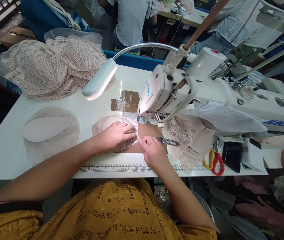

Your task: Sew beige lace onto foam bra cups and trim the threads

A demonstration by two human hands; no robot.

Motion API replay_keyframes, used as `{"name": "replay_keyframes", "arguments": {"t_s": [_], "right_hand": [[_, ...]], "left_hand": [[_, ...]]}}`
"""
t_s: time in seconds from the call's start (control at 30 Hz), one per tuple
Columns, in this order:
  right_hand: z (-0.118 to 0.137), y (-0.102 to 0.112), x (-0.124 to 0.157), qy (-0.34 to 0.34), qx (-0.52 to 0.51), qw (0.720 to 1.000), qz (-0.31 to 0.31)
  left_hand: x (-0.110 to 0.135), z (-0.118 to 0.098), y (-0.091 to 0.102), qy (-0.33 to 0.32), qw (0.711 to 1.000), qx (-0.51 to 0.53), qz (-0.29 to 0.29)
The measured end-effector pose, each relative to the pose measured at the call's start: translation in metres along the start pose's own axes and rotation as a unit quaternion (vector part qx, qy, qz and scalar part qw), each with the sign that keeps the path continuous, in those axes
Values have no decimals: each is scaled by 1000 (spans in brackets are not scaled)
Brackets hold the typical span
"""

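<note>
Under the sewing machine's head lies a beige lace cup piece (129, 144) with a pale padded part, partly covered by my hands. My left hand (115, 136) rests over it, fingers bent and close together, holding its right edge. My right hand (154, 152) is closed around dark thread snips (169, 142), which stick out to the right. Its thumb and forefinger meet at the lace edge, beside my left fingertips. The needle area of the white sewing machine (154, 91) is just above both hands. Brown card (149, 130) lies around the machine's sewing spot.
Stacked lace pieces (49, 66) fill the back left. A sheer piece with a pale cup (48, 125) lies at left. A lamp (100, 80) hangs over the table. More lace (182, 136), scissors (217, 162) and a phone (232, 156) lie right. Several people are beyond.
</note>
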State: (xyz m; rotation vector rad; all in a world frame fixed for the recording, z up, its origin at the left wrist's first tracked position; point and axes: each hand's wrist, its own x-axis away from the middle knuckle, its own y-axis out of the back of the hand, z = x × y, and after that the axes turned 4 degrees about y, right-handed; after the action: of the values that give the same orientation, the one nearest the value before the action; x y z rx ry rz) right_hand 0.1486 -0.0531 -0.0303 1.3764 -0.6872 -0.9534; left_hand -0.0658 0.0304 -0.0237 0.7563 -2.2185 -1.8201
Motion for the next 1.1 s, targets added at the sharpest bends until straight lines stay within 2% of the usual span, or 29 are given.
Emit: {"name": "replay_keyframes", "arguments": {"t_s": [0.13,0.27,0.43,0.63,0.87,1.0,1.1], "right_hand": [[1,-3,2,-1,4,1000,-19],[2,-4,2,-4,-1,999,-34],[3,-1,-1,-8,-4,1000,-30],[-4,3,-11,1,-8,1000,-4],[-12,14,-35,-23,-6,997,73],[-14,15,-44,-36,-11,997,65],[-15,11,-45,-43,-8,998,55]], "left_hand": [[-6,2,-2,33,998,-58,19],[-7,1,-3,29,995,-89,41],[-7,3,-3,16,995,-93,32],[-16,19,-4,-12,997,-71,34],[-29,37,-2,-18,998,-55,37],[-35,45,1,-16,996,-85,34],[-34,44,4,-7,994,-102,26]]}}
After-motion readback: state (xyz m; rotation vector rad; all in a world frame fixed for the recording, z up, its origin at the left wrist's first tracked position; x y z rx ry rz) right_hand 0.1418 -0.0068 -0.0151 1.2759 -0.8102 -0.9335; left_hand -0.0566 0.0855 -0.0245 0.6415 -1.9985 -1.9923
